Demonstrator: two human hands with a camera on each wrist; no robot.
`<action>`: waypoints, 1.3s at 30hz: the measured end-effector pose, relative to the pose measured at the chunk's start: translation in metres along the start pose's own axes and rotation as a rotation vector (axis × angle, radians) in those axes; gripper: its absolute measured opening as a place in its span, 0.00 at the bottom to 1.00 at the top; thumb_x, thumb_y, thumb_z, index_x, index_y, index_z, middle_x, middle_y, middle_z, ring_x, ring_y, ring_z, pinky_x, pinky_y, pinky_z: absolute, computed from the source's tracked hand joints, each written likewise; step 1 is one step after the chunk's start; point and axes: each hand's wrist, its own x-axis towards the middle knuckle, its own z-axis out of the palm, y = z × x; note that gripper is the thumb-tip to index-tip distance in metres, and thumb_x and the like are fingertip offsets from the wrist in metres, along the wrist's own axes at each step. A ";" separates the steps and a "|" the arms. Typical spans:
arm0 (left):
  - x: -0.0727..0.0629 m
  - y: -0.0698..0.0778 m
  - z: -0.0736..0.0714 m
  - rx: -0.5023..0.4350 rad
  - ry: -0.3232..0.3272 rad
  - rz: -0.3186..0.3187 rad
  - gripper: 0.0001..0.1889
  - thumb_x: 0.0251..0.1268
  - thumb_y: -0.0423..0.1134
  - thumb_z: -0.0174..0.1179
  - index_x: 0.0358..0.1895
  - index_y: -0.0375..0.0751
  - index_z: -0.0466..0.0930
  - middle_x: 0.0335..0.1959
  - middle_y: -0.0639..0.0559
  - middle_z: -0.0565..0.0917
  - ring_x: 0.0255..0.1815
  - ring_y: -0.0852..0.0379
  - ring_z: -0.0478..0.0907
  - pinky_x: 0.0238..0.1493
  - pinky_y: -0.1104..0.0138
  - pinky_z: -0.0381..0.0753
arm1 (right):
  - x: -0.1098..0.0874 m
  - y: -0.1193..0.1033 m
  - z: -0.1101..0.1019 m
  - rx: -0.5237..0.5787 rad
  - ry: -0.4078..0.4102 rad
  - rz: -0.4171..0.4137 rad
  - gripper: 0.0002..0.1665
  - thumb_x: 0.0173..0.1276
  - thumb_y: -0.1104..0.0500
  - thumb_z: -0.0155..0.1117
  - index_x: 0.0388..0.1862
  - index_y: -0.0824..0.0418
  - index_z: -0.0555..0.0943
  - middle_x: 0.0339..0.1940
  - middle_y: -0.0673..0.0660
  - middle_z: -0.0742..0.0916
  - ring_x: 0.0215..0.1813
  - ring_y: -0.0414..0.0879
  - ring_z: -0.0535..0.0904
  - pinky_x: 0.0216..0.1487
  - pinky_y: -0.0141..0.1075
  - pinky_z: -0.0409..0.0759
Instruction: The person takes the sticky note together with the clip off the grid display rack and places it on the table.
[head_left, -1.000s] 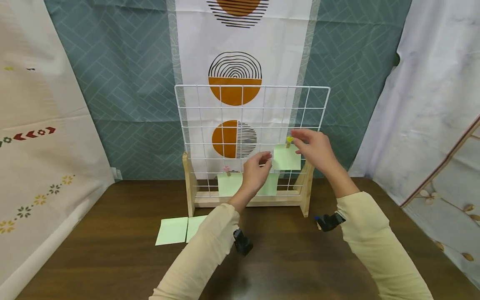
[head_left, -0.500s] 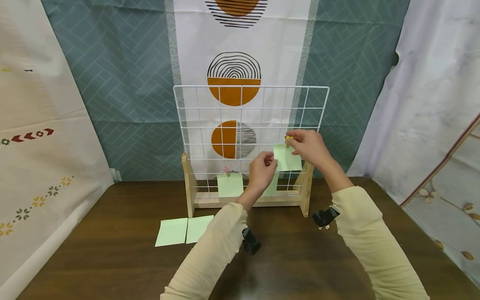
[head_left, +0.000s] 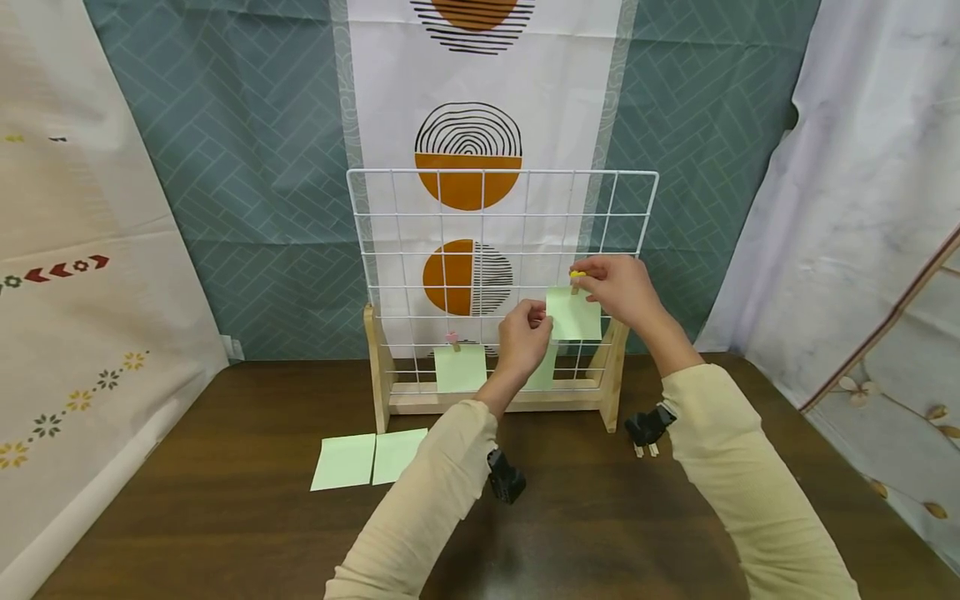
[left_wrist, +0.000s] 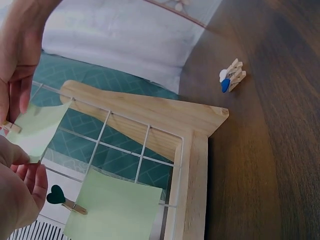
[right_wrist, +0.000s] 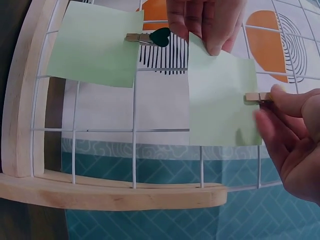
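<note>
A pale green paper note (head_left: 573, 315) lies against a white wire grid (head_left: 483, 215), with a small wooden clothespin (right_wrist: 254, 97) on its upper edge. The clothespin has a yellow heart on it. My right hand (head_left: 624, 289) pinches the clothespin's end between thumb and fingers. At the note's left edge, my left hand (head_left: 523, 337) pinches the paper. Lower on the grid hangs another note (right_wrist: 95, 45), held by a clothespin with a dark green heart (right_wrist: 160, 37); my left hand partly hides it in the head view.
A third note (head_left: 460, 369) hangs lower left under a pink-topped clothespin (head_left: 452, 337). Two loose notes (head_left: 342, 462) lie on the brown table (head_left: 225, 517). Several spare clothespins (left_wrist: 236, 76) lie right of the wooden stand (head_left: 495, 403).
My left hand has moved right and taken the note's left edge. My right hand has shifted slightly left, its fingers closing round the yellow-heart clothespin.
</note>
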 end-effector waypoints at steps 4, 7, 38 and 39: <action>0.000 0.000 -0.001 -0.006 -0.001 0.007 0.10 0.62 0.26 0.56 0.45 0.29 0.80 0.36 0.45 0.82 0.38 0.52 0.80 0.39 0.70 0.77 | 0.001 0.001 -0.002 -0.015 0.010 0.010 0.17 0.72 0.58 0.60 0.55 0.66 0.81 0.49 0.64 0.86 0.35 0.55 0.84 0.35 0.39 0.82; 0.000 0.000 -0.001 -0.011 -0.003 0.004 0.10 0.62 0.27 0.56 0.45 0.29 0.80 0.35 0.45 0.82 0.37 0.52 0.80 0.39 0.70 0.77 | 0.001 0.001 -0.002 -0.001 0.012 0.034 0.18 0.71 0.57 0.61 0.55 0.65 0.82 0.49 0.63 0.86 0.36 0.55 0.83 0.34 0.38 0.81; -0.003 0.004 -0.007 -0.029 -0.052 -0.047 0.08 0.62 0.29 0.59 0.43 0.30 0.81 0.35 0.46 0.83 0.38 0.53 0.79 0.36 0.70 0.77 | 0.003 0.001 0.005 0.115 0.211 0.050 0.13 0.66 0.61 0.67 0.44 0.70 0.85 0.39 0.64 0.88 0.33 0.51 0.86 0.31 0.28 0.79; -0.003 0.005 -0.008 -0.026 -0.051 -0.048 0.08 0.62 0.29 0.59 0.43 0.31 0.82 0.35 0.46 0.83 0.38 0.54 0.79 0.36 0.71 0.77 | 0.004 0.000 0.005 0.132 0.215 0.051 0.13 0.66 0.61 0.67 0.44 0.70 0.85 0.39 0.64 0.88 0.34 0.52 0.86 0.31 0.27 0.79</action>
